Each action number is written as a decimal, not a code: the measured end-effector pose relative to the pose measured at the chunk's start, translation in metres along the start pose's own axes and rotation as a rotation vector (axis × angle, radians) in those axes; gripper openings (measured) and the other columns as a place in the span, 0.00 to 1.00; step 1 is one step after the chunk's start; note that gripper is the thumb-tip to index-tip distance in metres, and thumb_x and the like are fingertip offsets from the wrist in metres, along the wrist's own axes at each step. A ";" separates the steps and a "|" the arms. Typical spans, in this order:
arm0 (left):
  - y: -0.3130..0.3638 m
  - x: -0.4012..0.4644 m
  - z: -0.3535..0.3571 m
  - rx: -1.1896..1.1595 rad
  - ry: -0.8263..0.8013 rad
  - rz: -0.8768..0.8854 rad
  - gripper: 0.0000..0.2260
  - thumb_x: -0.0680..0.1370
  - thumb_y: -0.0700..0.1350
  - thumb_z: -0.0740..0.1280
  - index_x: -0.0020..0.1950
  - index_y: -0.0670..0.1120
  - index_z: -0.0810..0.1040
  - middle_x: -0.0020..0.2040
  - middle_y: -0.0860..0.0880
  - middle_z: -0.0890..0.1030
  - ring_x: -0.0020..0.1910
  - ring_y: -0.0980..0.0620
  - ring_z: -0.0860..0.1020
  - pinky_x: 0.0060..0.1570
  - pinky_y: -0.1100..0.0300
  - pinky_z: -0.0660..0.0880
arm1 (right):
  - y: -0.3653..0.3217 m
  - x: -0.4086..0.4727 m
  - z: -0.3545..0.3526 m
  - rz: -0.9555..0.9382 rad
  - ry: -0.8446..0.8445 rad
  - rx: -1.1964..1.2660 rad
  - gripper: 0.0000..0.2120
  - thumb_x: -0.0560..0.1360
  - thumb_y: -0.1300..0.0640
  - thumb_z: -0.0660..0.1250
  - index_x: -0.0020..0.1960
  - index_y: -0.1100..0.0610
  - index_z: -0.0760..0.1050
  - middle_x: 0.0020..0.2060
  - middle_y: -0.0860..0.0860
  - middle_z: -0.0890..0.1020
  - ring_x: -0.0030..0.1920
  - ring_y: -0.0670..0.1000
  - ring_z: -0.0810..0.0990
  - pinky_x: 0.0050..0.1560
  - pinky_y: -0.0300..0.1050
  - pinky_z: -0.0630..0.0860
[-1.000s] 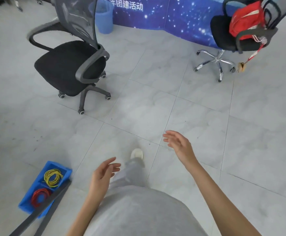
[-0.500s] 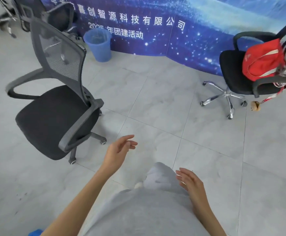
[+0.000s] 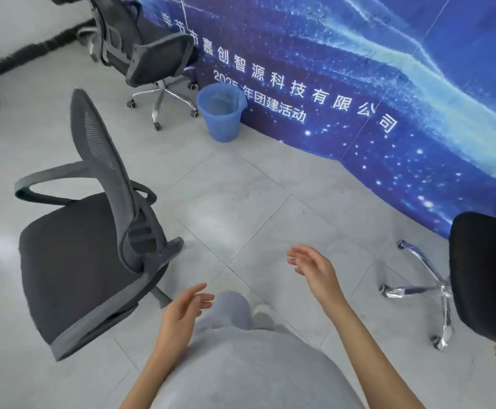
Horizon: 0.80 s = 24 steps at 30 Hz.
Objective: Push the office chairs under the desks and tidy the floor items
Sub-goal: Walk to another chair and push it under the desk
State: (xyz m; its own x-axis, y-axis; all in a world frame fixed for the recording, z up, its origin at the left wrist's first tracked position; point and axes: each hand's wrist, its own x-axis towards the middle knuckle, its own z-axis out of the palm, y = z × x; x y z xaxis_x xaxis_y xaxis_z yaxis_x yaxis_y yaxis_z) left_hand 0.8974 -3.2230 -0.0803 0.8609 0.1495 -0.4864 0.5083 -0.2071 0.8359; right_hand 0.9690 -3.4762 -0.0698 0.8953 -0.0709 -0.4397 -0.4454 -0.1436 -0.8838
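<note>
A grey chair (image 3: 93,246) stands on the tiled floor (image 3: 255,202) at the left, its mesh back toward the person – nothing touches it. The left hand (image 3: 181,314) hangs near the seat's edge, fingers relaxed and empty; the right hand (image 3: 314,270) is likewise loose, holding nothing. Further off, a second chair (image 3: 155,60) stands just beside a blue bin (image 3: 221,112) by the banner (image 3: 359,84). A third chair (image 3: 483,276) (partly cut off) sits at the right edge.

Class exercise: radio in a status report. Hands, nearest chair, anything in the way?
Left hand open, right hand open, both empty. Grey chair close on the left, untouched. Blue bin by the banner, apart from it.
</note>
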 end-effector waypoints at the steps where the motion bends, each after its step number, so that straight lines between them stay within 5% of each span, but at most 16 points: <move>1: 0.009 0.015 0.002 -0.008 0.040 -0.015 0.15 0.80 0.37 0.56 0.53 0.55 0.76 0.45 0.60 0.84 0.44 0.58 0.81 0.49 0.59 0.74 | -0.019 0.028 -0.001 -0.026 -0.034 -0.018 0.11 0.77 0.65 0.59 0.54 0.53 0.75 0.50 0.49 0.82 0.51 0.47 0.81 0.52 0.40 0.75; 11: 0.119 0.202 0.012 -0.120 0.223 0.027 0.14 0.80 0.37 0.57 0.52 0.55 0.76 0.42 0.56 0.84 0.42 0.59 0.81 0.48 0.60 0.76 | -0.099 0.232 0.030 -0.036 -0.236 -0.198 0.14 0.77 0.66 0.59 0.49 0.48 0.76 0.49 0.49 0.83 0.47 0.43 0.82 0.45 0.35 0.76; 13: 0.156 0.288 -0.014 -0.172 0.371 0.025 0.14 0.80 0.38 0.57 0.52 0.57 0.75 0.42 0.57 0.84 0.43 0.60 0.81 0.47 0.64 0.75 | -0.146 0.321 0.062 -0.046 -0.364 -0.286 0.14 0.77 0.67 0.60 0.49 0.49 0.76 0.49 0.49 0.83 0.47 0.44 0.82 0.44 0.34 0.76; 17: 0.198 0.312 -0.041 -0.171 0.368 0.094 0.13 0.80 0.38 0.57 0.54 0.54 0.74 0.46 0.55 0.82 0.42 0.63 0.80 0.46 0.69 0.74 | -0.165 0.334 0.078 -0.045 -0.430 -0.343 0.14 0.76 0.68 0.60 0.50 0.51 0.76 0.48 0.49 0.83 0.45 0.44 0.83 0.45 0.33 0.76; 20: 0.223 0.336 -0.067 -0.216 0.522 0.069 0.11 0.80 0.38 0.57 0.56 0.51 0.74 0.46 0.55 0.82 0.44 0.62 0.80 0.48 0.66 0.74 | -0.205 0.391 0.118 -0.042 -0.614 -0.415 0.13 0.76 0.69 0.59 0.50 0.53 0.76 0.47 0.49 0.83 0.42 0.39 0.82 0.44 0.31 0.76; 24: 0.232 0.346 -0.098 -0.292 0.800 0.002 0.11 0.80 0.40 0.58 0.57 0.53 0.75 0.48 0.55 0.82 0.46 0.62 0.80 0.50 0.65 0.76 | -0.258 0.445 0.198 -0.165 -0.935 -0.602 0.16 0.76 0.69 0.59 0.48 0.49 0.76 0.46 0.47 0.83 0.45 0.45 0.82 0.44 0.32 0.75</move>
State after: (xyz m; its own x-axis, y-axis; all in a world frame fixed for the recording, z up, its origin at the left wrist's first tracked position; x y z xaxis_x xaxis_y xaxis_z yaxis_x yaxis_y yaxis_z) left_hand 1.3104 -3.1250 -0.0299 0.5291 0.8106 -0.2510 0.3856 0.0337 0.9220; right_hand 1.4822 -3.2751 -0.0690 0.4785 0.7249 -0.4955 -0.0226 -0.5540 -0.8322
